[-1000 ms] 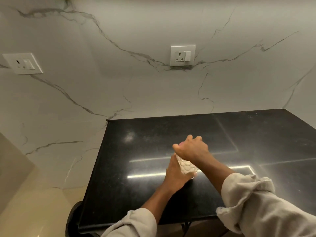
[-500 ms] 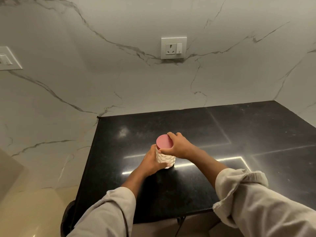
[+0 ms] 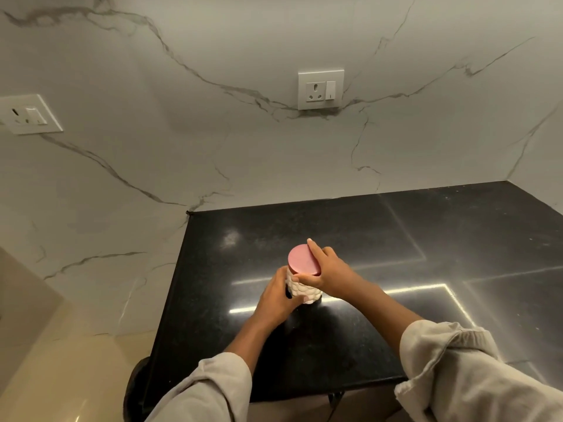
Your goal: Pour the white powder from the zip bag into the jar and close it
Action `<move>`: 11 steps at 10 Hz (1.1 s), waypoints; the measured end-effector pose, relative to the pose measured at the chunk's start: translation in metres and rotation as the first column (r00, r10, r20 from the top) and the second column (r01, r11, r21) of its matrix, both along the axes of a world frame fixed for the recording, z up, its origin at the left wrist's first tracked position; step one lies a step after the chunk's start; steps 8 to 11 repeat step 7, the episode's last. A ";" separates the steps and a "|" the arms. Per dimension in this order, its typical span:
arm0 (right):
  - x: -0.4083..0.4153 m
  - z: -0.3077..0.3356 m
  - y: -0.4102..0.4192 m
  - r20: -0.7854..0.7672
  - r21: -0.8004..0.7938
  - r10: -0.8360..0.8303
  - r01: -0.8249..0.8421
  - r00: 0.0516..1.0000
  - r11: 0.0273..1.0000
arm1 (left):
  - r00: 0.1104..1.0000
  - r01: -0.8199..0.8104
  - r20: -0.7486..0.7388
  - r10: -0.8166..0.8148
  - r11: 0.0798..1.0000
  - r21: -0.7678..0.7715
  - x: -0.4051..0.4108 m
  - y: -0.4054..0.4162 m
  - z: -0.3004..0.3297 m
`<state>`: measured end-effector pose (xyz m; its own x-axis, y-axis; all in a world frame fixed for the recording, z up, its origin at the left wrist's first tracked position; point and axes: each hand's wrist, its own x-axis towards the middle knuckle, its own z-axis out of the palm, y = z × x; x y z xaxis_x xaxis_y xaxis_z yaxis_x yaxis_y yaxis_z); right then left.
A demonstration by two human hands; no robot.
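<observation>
A white jar (image 3: 304,290) with a bumpy patterned wall stands upright on the black countertop (image 3: 380,245). A pink round lid (image 3: 302,259) sits on top of it. My left hand (image 3: 275,295) wraps the jar's lower left side. My right hand (image 3: 329,271) grips the lid's right edge, thumb on the front rim and index finger along the back. No zip bag is in view, and the jar's contents are hidden.
Marble walls rise behind and to the left of the counter, with a socket (image 3: 320,89) at the back and another socket (image 3: 29,114) at the left. The counter's left edge drops to a beige floor (image 3: 61,376). A dark round object (image 3: 134,391) sits below the front left corner.
My right hand covered the jar top a second ago; it has shifted to the lid's right side, so the pink lid now shows. The camera view has moved slightly.
</observation>
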<state>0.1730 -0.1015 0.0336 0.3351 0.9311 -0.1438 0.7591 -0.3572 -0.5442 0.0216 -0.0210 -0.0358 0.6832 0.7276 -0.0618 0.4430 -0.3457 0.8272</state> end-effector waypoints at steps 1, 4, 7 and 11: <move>0.003 -0.002 -0.008 -0.021 -0.001 0.031 -0.031 0.999 1.000 | 1.000 -0.014 0.020 0.014 1.000 0.011 -0.004 -0.010 0.003; 0.013 -0.006 -0.036 0.498 0.018 0.171 -0.207 0.850 0.978 | 0.988 -0.125 -0.078 0.134 0.986 0.108 -0.009 -0.049 0.036; 0.019 0.005 -0.066 0.459 0.174 0.047 -0.142 0.887 0.974 | 0.945 -0.095 -0.230 0.232 0.870 0.484 -0.024 -0.077 0.060; 0.019 0.005 -0.066 0.459 0.174 0.047 -0.142 0.887 0.974 | 0.945 -0.095 -0.230 0.232 0.870 0.484 -0.024 -0.077 0.060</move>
